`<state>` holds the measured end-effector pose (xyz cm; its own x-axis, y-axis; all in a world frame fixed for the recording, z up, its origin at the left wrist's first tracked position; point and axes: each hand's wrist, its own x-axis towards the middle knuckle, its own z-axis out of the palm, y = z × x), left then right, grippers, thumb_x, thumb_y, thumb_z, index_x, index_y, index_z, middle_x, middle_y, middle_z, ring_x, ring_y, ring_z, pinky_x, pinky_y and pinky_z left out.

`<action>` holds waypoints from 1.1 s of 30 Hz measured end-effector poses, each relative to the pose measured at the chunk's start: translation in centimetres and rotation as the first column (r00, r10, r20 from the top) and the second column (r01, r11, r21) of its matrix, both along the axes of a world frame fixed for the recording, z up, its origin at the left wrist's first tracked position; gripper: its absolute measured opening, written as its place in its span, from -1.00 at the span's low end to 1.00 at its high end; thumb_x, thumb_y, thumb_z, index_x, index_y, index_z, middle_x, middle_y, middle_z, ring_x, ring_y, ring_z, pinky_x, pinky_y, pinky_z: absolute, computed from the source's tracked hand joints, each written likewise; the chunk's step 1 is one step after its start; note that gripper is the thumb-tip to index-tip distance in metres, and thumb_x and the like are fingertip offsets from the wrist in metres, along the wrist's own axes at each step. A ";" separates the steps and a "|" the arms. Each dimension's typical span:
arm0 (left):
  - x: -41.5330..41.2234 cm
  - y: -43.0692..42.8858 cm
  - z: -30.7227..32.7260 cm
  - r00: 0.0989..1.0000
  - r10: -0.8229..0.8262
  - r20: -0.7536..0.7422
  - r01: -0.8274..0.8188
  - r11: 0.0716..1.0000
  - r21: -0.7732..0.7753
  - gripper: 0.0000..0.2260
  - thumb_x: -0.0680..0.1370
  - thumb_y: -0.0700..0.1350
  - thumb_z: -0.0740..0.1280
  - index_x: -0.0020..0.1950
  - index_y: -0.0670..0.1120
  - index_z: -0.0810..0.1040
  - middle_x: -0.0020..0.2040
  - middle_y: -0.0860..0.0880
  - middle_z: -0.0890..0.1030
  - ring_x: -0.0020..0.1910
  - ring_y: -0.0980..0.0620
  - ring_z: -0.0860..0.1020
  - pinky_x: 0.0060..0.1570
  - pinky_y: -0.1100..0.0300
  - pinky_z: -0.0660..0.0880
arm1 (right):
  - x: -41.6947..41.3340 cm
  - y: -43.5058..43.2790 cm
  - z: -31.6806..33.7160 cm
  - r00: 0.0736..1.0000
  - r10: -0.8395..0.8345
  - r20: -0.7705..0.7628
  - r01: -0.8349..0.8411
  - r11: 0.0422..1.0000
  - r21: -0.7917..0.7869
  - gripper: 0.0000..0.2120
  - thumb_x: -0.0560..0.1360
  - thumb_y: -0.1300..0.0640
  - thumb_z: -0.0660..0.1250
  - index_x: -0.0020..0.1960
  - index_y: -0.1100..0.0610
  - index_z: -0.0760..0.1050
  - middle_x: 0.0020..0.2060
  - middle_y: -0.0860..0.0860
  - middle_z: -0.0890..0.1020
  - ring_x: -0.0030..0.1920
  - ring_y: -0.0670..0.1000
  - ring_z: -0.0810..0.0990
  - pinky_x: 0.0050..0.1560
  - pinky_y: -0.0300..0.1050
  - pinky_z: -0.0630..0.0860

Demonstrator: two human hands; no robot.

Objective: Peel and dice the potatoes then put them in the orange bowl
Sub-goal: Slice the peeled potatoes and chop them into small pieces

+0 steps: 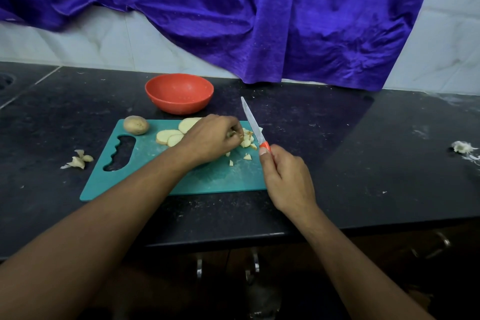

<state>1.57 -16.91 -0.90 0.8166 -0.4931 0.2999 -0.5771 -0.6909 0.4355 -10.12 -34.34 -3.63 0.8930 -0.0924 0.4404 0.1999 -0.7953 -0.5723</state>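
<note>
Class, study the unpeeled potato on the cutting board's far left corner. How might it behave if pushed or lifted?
The unpeeled potato is rounded, so a push would probably roll it. It looks solid, likely stiff and fairly heavy. Its skin seems dry, so probably not slippery.

Orange bowl (179, 93): upright, just behind the teal cutting board (155, 176). Unpeeled whole potato (135, 125): board's far left corner. Pale slices (170, 137): overlapping, mid-board. Small diced pieces (246, 141): scattered right of them.

Purple cloth (285, 21) on wall (454, 34); blk counter (363, 150) w/ white scrap (462, 147).
</note>
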 end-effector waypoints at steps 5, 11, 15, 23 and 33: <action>-0.1 0.1 0.0 0.999 -0.019 -0.029 0.018 0.999 -0.048 -0.95 0.54 -0.08 0.43 -0.03 0.02 0.67 -0.19 0.09 0.70 -0.34 0.30 0.59 -0.10 0.10 0.60 | 0.0 -0.1 0.0 1.000 -0.006 -0.006 0.006 1.000 0.005 -0.62 0.71 -0.11 0.14 -0.27 -0.08 0.32 -0.49 -0.08 0.44 -0.48 -0.08 0.43 -0.46 -0.23 0.26; -0.5 0.4 0.1 0.999 -0.046 0.002 0.046 0.997 -0.068 -0.92 0.47 -0.11 0.50 -0.07 0.01 0.68 -0.21 0.12 0.68 -0.23 0.24 0.61 -0.11 0.14 0.58 | 0.0 -0.1 0.0 1.000 -0.001 -0.001 0.001 1.000 0.003 -0.63 0.71 -0.11 0.14 -0.26 -0.09 0.32 -0.48 -0.08 0.45 -0.48 -0.08 0.44 -0.47 -0.24 0.26; -0.5 0.3 0.1 0.997 -0.071 0.005 0.071 0.991 -0.111 -0.89 0.44 -0.10 0.55 -0.12 0.03 0.66 -0.19 0.12 0.69 -0.19 0.18 0.64 -0.07 0.08 0.58 | 0.0 0.0 0.0 1.000 -0.008 -0.003 0.008 1.000 -0.005 -0.64 0.71 -0.11 0.14 -0.26 -0.09 0.33 -0.48 -0.08 0.46 -0.47 -0.08 0.45 -0.47 -0.25 0.26; -1.0 0.6 0.2 0.998 -0.061 -0.027 0.056 0.988 -0.147 -0.88 0.46 -0.19 0.45 -0.13 0.04 0.64 -0.19 0.09 0.69 -0.23 0.18 0.64 -0.09 0.03 0.59 | -0.1 0.0 0.0 1.000 -0.011 -0.017 0.011 1.000 0.001 -0.63 0.71 -0.11 0.14 -0.26 -0.08 0.34 -0.47 -0.07 0.46 -0.48 -0.09 0.43 -0.47 -0.24 0.26; -1.0 1.0 -0.6 0.997 -0.042 -0.059 0.029 0.978 -0.205 -0.82 0.52 -0.09 0.52 0.12 0.03 0.70 -0.21 0.10 0.69 -0.28 0.22 0.64 -0.06 0.02 0.61 | 0.0 0.0 0.0 1.000 -0.015 -0.026 0.015 1.000 -0.004 -0.63 0.71 -0.13 0.13 -0.25 -0.06 0.36 -0.47 -0.07 0.47 -0.48 -0.10 0.44 -0.48 -0.25 0.27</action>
<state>0.56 -15.94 -1.46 0.8202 -0.4556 0.3461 -0.5667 -0.5636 0.6010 -10.17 -34.35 -3.61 0.9026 -0.1044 0.4176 0.1730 -0.8004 -0.5740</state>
